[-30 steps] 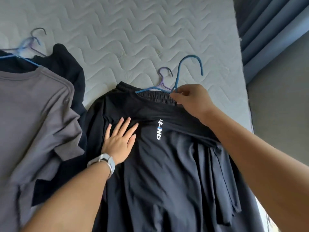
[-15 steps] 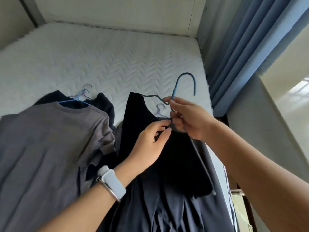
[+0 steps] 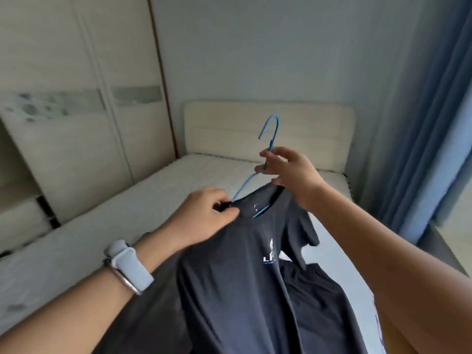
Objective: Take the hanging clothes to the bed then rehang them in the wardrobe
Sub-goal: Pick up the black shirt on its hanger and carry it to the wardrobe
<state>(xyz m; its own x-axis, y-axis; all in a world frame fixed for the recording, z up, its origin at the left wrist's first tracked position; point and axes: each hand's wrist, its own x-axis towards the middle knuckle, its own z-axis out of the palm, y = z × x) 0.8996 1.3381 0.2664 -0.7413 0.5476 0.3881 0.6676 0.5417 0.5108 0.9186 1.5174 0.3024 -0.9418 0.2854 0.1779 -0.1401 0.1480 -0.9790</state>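
while the right hand (image 3: 288,175) pinches the neck of the blue hanger (image 3: 271,134) just below its hook, and the left hand (image 3: 204,215) pinches the collar of the dark t-shirt (image 3: 242,282), the garment hangs above the bed (image 3: 178,172), near its foot end. the hem is out of view.

probable faults from this state:

- seating: one hanger arm runs bare from the neck down to the collar at the left hand, so the shirt appears only partly seated. if the left hand lets go before that shoulder is over the arm, the shirt is likely to slide off one side.
- second garment: a darker garment (image 3: 319,300) sits behind the shirt on the right. whether it hangs from the same hanger cannot be told. if loose, it may drop during the carry.
- grip: a light pinch on thin wire allows the hanger to rotate and tip its load.
- route: the wardrobe (image 3: 76,129) stands left of the bed, and no open section shows. with both hands occupied, access may be blocked.
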